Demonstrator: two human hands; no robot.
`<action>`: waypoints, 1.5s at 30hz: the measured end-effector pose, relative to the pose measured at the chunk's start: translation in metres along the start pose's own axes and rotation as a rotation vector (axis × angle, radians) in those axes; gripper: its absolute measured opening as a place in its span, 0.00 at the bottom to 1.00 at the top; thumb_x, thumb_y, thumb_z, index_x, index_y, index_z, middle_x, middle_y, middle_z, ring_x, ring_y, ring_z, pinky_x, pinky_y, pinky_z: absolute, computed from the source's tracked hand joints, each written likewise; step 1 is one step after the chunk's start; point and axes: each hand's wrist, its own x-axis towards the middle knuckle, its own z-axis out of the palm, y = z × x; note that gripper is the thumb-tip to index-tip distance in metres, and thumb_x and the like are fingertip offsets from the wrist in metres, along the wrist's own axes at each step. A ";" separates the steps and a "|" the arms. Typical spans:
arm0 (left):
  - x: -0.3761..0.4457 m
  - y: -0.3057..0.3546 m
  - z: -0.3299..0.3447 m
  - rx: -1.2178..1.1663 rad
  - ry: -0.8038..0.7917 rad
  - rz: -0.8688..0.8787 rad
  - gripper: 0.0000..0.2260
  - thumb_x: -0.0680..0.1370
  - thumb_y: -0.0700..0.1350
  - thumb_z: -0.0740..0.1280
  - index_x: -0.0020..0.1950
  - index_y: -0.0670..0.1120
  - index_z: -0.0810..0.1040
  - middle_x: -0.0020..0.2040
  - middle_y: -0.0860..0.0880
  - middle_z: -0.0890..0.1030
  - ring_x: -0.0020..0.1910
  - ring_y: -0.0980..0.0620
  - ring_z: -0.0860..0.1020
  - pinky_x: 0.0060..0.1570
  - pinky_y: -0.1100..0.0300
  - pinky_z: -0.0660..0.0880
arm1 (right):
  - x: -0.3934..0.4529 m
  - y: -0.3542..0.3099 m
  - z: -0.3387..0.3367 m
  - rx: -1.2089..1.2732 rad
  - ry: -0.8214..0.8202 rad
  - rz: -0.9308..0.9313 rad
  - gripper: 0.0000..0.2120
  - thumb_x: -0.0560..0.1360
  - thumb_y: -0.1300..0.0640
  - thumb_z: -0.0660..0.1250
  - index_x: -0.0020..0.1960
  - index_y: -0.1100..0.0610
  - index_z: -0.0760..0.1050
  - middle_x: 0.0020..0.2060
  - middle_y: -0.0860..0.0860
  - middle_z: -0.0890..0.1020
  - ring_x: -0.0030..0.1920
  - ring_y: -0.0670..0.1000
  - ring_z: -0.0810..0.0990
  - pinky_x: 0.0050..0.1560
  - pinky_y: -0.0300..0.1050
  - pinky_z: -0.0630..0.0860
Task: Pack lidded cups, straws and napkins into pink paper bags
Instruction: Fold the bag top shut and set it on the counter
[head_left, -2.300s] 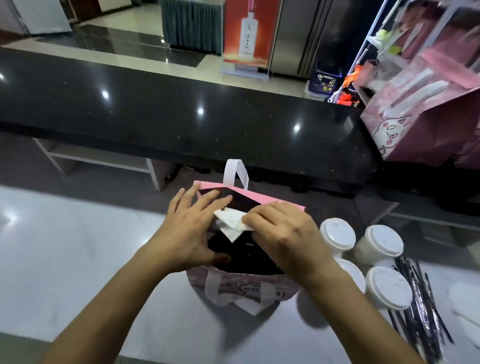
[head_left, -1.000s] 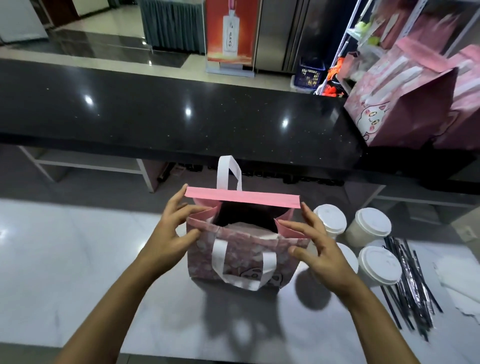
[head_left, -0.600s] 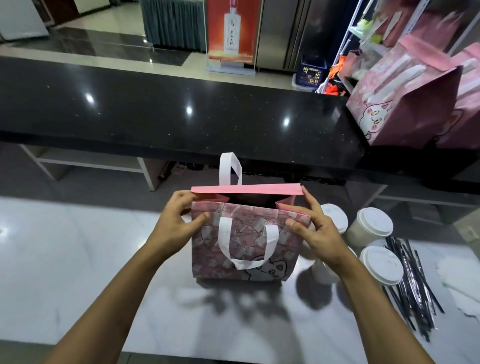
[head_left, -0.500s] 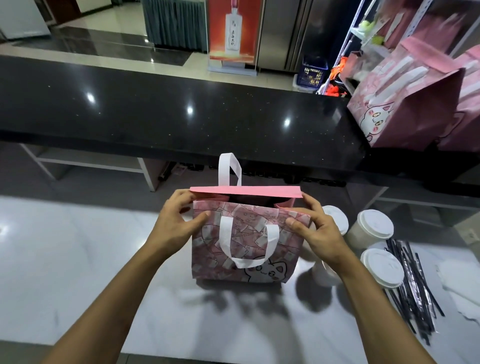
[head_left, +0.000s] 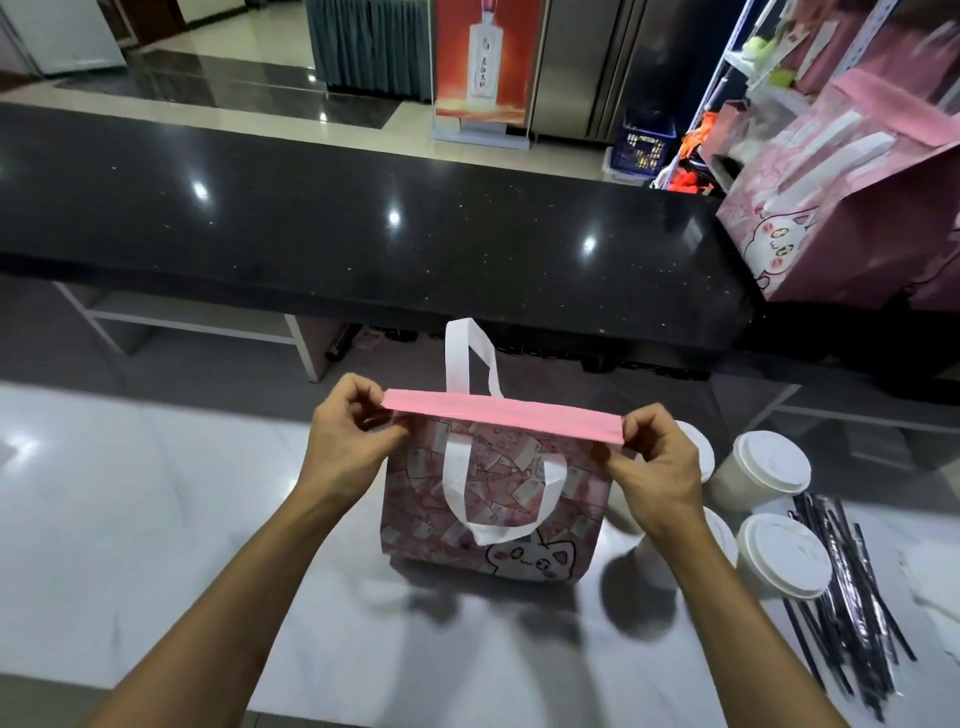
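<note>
Both hands grip our pink bag's (head_left: 493, 493) folded top edge: left hand (head_left: 348, 441) pinches one end, right hand (head_left: 654, 462) the other. Lidded cups (head_left: 763, 467) and straws (head_left: 852, 587) sit right on the worktop (head_left: 130, 493).

Pink paper bag (head_left: 493, 499) with cat print, upright on white counter, top flap folded shut; lidded white cups (head_left: 769, 462) clustered at its right, black-wrapped straws (head_left: 852, 587) and white napkins (head_left: 935, 577) beyond.
</note>
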 end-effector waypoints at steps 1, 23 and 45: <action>0.000 0.001 0.000 -0.015 -0.006 -0.006 0.14 0.73 0.33 0.75 0.52 0.43 0.74 0.46 0.44 0.83 0.47 0.50 0.83 0.46 0.60 0.82 | 0.000 0.000 0.000 0.000 0.002 0.002 0.14 0.69 0.73 0.74 0.43 0.62 0.70 0.36 0.51 0.76 0.35 0.40 0.74 0.37 0.33 0.75; -0.004 0.020 -0.008 0.492 -0.198 0.367 0.11 0.73 0.49 0.76 0.38 0.51 0.75 0.37 0.55 0.80 0.40 0.55 0.80 0.37 0.63 0.77 | 0.001 -0.042 -0.007 -0.807 -0.310 -0.483 0.07 0.75 0.48 0.68 0.42 0.50 0.74 0.38 0.42 0.79 0.40 0.49 0.76 0.49 0.47 0.68; -0.015 0.013 -0.012 0.752 -0.233 0.625 0.16 0.74 0.58 0.70 0.37 0.46 0.77 0.35 0.54 0.74 0.31 0.54 0.72 0.28 0.65 0.65 | 0.021 -0.033 0.018 -0.833 -0.371 -0.719 0.09 0.71 0.48 0.77 0.39 0.52 0.81 0.36 0.45 0.79 0.37 0.48 0.75 0.46 0.49 0.66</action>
